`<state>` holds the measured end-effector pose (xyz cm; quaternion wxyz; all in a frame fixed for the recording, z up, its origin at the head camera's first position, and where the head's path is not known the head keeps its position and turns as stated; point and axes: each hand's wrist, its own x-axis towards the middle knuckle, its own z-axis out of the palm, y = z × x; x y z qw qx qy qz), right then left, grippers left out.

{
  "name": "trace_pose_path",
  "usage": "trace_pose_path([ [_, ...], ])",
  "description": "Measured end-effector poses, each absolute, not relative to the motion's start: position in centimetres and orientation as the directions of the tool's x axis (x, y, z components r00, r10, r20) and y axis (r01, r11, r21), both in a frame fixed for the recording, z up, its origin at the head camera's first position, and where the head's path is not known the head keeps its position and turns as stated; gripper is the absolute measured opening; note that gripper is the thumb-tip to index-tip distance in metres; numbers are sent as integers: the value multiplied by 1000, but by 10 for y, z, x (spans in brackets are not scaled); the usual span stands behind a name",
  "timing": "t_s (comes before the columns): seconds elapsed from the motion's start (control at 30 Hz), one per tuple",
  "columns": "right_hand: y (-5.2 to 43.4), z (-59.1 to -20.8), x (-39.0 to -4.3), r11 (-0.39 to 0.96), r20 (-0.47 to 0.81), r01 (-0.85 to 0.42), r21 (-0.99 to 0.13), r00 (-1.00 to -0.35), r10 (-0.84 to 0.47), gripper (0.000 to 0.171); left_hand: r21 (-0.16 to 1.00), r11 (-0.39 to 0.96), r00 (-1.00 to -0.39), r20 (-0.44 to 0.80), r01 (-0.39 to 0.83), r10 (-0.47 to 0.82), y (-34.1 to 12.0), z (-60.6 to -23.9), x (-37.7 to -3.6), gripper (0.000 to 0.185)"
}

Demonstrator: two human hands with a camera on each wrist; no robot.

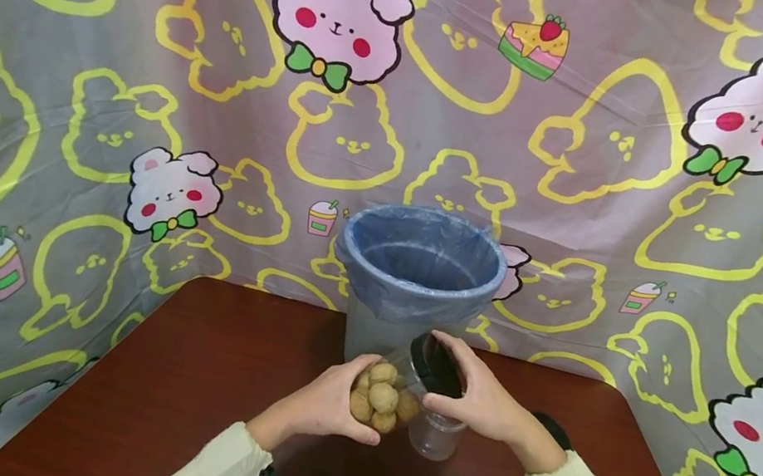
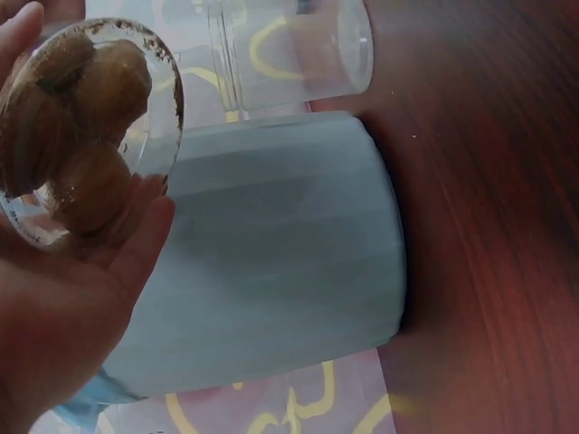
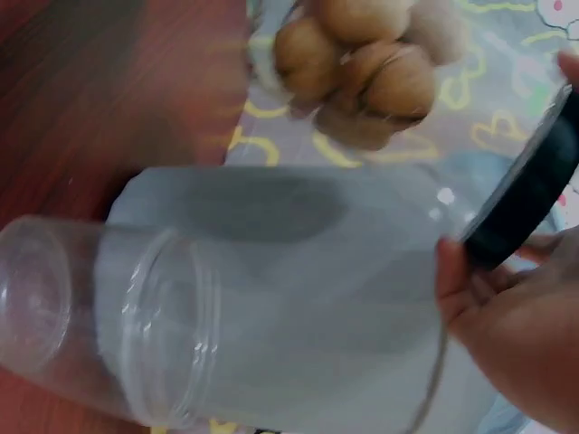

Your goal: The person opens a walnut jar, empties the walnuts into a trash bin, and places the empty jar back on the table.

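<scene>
A clear jar partly filled with several round brown walnuts [image 1: 382,396] is held tilted above the table, its mouth end toward the upper right. My left hand [image 1: 324,401] grips the jar around its lower end; the left wrist view shows walnuts [image 2: 90,185] through the jar's clear bottom. At the other end, my right hand [image 1: 484,394] holds the black lid [image 1: 436,363] by its rim. In the right wrist view the lid [image 3: 529,181] stands at the jar's mouth; whether it is loose cannot be told. A second clear jar [image 1: 435,436], lidless and empty, stands upright just below.
A grey bin [image 1: 367,324] lined with a blue bag [image 1: 417,299] stands at the back of the dark red-brown table [image 1: 199,376], behind the hands. A patterned cloth [image 1: 339,130] hangs behind and at both sides of the table.
</scene>
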<state>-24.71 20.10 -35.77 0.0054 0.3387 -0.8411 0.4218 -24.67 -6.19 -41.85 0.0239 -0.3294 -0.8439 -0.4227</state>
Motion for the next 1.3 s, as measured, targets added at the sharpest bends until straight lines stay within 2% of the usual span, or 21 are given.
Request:
trace_pose_path([
  [0.17, 193, -350, -239, 530, 235, -503, -683, -838, -493, 91, 697, 423, -791, 352, 578, 500, -60, -419, -247, 97],
  [0.3, 188, -349, -236, 551, 259, -479, -684, -865, -430, 80, 703, 419, -798, 369, 575, 478, -56, -418, -247, 96],
  [0.47, 188, -353, -239, 513, 318, -488, -706, -866, -385, 66, 704, 425, -805, 373, 570, 461, -55, -416, -246, 96],
  [0.97, 198, -355, -246, 447, 383, -579, -682, -803, -456, 64, 703, 423, -787, 323, 571, 525, -56, -411, -249, 97],
  [1.3, 203, -355, -251, 338, 451, -697, -632, -686, -571, 70, 737, 371, -762, 293, 565, 578, -60, -408, -251, 95],
])
